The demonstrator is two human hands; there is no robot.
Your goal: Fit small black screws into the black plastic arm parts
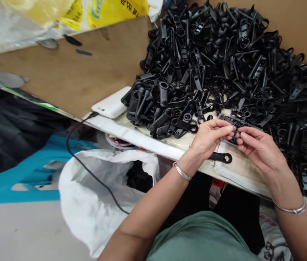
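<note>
The left hand (215, 135) and right hand (260, 146) pinch a tiny dark piece (236, 133), its shape unclear, likely light and stiff, best held at its edges.

A muted green shirt (199, 239) covers the body, its cloth creased in soft, curved folds. The trousers (240, 212) are plain black. Both forearms are bare, as are the hands. The left wrist (191, 161) wears a smooth, flat silver bangle (182, 172); the right wrist (285, 190) has a slimmer silver bracelet (286, 209) — with a small bump on its band.
</note>
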